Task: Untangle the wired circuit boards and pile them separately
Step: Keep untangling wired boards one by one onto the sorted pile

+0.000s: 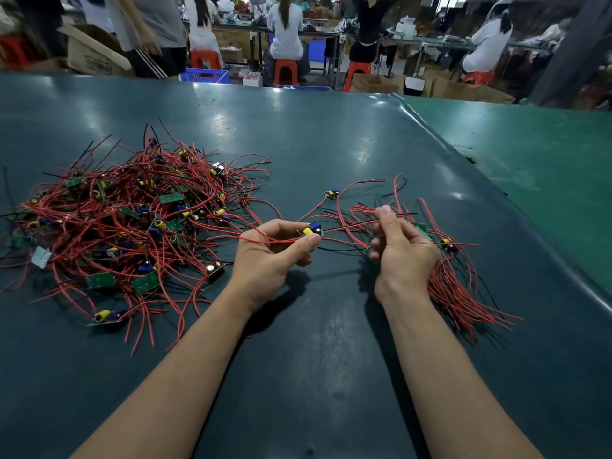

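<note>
2 bare hands work over a dark green table: the left hand pinches a small circuit board, the right hand grips a sorted bundle and pinches one wire. Left lies the tangled heap.

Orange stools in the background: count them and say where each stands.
4 clearly in view: one stool at far left-centre, one beside it, one right of centre, one far right. Others may be hidden behind people.

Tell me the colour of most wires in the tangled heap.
Red, with a few black ones mixed in; the tangled heap shows clearly in the head view.
</note>
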A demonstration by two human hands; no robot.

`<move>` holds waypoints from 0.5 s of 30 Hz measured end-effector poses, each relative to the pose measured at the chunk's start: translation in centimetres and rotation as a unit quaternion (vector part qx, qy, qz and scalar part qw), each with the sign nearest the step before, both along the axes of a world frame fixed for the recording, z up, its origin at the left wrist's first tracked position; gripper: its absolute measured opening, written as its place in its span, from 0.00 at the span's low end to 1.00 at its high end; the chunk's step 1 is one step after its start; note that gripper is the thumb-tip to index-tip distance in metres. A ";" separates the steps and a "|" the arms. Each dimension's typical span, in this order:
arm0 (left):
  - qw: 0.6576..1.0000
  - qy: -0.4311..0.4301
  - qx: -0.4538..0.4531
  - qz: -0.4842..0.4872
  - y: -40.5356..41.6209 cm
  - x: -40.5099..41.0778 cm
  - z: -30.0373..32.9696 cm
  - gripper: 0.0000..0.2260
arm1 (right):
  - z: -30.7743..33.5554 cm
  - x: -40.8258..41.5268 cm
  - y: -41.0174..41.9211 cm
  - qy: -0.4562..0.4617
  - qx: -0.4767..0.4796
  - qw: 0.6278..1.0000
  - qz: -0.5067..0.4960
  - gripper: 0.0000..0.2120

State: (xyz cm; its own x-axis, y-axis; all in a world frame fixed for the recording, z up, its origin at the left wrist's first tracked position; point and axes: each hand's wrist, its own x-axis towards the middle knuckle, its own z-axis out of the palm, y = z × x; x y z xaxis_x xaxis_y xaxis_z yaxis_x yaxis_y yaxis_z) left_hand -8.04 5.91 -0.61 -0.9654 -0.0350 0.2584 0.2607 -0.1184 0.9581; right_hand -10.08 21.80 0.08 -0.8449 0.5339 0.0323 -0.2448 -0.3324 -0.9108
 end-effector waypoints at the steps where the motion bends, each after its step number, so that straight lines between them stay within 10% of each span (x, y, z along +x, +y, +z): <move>1: 1.000 0.000 -0.002 -0.004 0.0 0.0 0.1 0.07 | -0.1 -0.1 0.1 0.009 0.014 1.000 -0.023 0.14; 15: 1.000 -0.007 0.008 -0.014 -0.2 0.0 0.1 0.04 | -0.7 0.3 -0.4 0.084 0.232 0.965 -0.093 0.14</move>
State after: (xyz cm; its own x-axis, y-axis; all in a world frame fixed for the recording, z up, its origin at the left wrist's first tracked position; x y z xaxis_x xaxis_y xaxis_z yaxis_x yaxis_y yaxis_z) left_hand -8.05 5.68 -0.56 -0.9695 -0.0117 0.2450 0.2442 -0.1411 0.9594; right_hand -9.74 21.44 -0.61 -0.6979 0.5708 0.4326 -0.4177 0.1662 -0.8933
